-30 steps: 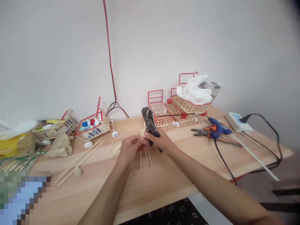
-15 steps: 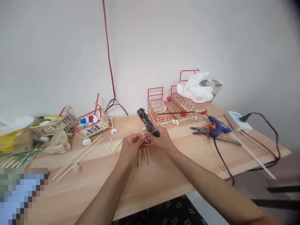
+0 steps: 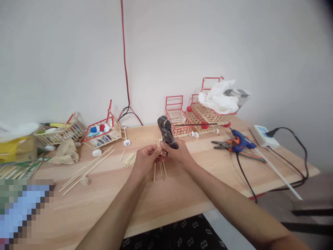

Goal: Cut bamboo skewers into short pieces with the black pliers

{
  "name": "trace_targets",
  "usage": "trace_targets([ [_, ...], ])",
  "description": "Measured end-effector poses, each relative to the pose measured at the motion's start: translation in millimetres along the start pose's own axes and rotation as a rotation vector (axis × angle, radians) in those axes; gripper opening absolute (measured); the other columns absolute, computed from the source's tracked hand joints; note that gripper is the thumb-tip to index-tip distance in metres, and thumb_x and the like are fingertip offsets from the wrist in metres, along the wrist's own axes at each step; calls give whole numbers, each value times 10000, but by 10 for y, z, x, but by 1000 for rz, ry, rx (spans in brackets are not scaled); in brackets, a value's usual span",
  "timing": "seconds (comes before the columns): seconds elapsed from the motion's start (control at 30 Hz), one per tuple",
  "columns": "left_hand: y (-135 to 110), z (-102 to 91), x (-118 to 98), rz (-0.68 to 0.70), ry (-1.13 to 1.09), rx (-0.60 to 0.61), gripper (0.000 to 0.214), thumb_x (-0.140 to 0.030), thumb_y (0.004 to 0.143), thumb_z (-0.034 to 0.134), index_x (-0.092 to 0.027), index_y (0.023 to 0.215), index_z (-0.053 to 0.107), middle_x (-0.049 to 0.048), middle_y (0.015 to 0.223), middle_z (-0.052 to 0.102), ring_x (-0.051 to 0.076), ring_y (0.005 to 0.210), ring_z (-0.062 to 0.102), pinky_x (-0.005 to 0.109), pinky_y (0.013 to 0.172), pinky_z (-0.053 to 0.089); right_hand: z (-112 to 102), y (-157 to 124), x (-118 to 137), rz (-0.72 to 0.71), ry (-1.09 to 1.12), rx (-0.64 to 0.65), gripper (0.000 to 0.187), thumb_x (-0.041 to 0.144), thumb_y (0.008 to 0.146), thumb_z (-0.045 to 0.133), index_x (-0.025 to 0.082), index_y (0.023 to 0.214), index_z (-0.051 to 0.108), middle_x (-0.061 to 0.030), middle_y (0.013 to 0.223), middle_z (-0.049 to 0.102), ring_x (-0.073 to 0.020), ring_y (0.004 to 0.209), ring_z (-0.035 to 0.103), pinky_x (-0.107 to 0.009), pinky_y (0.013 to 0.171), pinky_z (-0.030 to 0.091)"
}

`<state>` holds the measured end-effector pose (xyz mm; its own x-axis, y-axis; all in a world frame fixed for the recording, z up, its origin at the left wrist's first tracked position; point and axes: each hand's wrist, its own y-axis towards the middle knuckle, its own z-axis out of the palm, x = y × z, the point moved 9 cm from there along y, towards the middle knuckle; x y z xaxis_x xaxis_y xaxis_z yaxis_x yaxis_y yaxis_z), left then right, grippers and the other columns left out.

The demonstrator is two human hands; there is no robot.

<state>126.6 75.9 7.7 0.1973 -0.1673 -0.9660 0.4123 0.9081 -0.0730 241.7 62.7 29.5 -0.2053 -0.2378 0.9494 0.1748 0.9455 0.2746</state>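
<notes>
Wooden tabletop [image 3: 187, 198] before me; their left hand [image 3: 145, 157] pinches thin sticks [image 3: 154, 172]. Their right hand [image 3: 180, 152] grips a black tool [image 3: 166, 133].

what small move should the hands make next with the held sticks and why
I'd probably draw the wooden sticks together with the left hand: their lower ends spread apart, while the right hand grips a black tool close beside their tops.

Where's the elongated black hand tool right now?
Head view, centre: the elongated black hand tool is gripped in the right hand, beside the thin pale wooden sticks in the left hand. The small red-trimmed wooden-slat basket stands behind, to the right.
</notes>
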Motion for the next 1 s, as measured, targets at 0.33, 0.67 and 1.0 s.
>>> trace_targets([
  [0.33, 8, 15, -34, 73, 147, 8, 277, -396, 694, 688, -120, 714, 681, 48, 657, 675, 126, 609, 616, 228, 593, 512, -45, 20, 53, 12, -38, 13, 307, 406, 696, 648, 174, 615, 464, 49, 546, 423, -88, 512, 375, -207, 464, 287],
  [0.67, 10, 65, -13, 125, 176, -39, 258, -381, 706, 678, -124, 713, 684, 53, 679, 682, 148, 645, 630, 256, 632, 520, -115, -51, 135, 17, -31, -86, 199, 352, 720, 604, 161, 774, 583, 26, 615, 518, -112, 558, 468, -217, 505, 370],
  [1.0, -23, 226, -42, 85, 125, 187, 249, -290, 685, 707, -121, 868, 693, 82, 852, 715, 181, 796, 658, 316, 800, 503, -168, -34, -65, 156, 194, -67, 290, 413, 672, 676, 137, 747, 629, 0, 582, 583, -107, 495, 505, -212, 436, 394],
])
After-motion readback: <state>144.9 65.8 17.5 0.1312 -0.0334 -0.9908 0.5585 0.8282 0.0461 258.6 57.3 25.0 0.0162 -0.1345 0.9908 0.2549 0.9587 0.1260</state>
